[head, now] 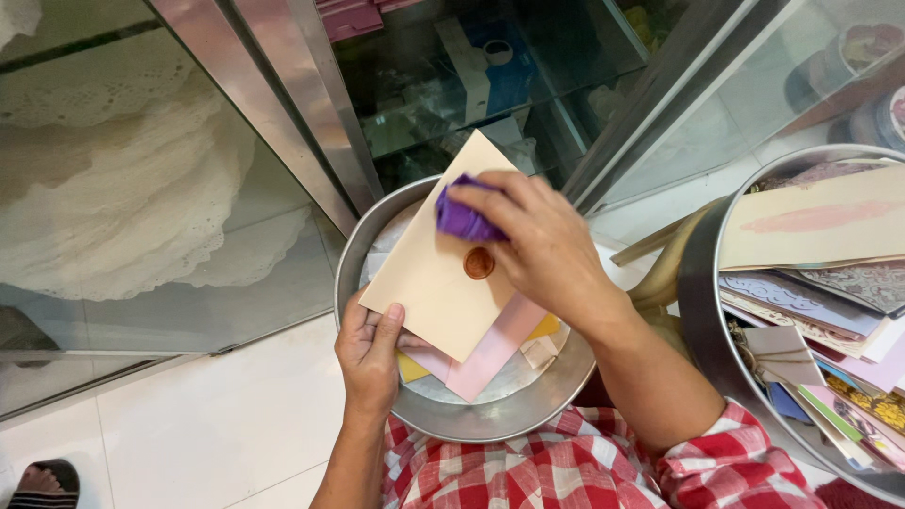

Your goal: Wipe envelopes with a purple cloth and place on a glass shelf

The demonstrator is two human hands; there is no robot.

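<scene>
White tile floor [217, 415] by glass cabinets: someone wipes a card.
The right hand [537, 250] pinches a small purple cloth [464, 219] on the cream paper envelope [443, 264] with its round brown seal [479, 263]; the left hand [370, 353] grips its corner over the round metal tray [490, 415]. Next, I think: gentle rubbing.

Envelope [436, 273] pale peach, plain; wax seal [479, 263] copper-brown. Cloth [462, 219] in right hand [539, 247] purple. Under envelope: pink card [490, 353], yellow card [411, 369]. Round tray [471, 419] dull silver-grey. Sleeve [735, 462] red-white check. Second tray [699, 311] at right dark metal, holds cards [830, 302] cream, lilac, pink, green, blue, gold floral print. Lace doilies [123, 188] white, behind glass. Floor tiles [217, 424] white.
</scene>
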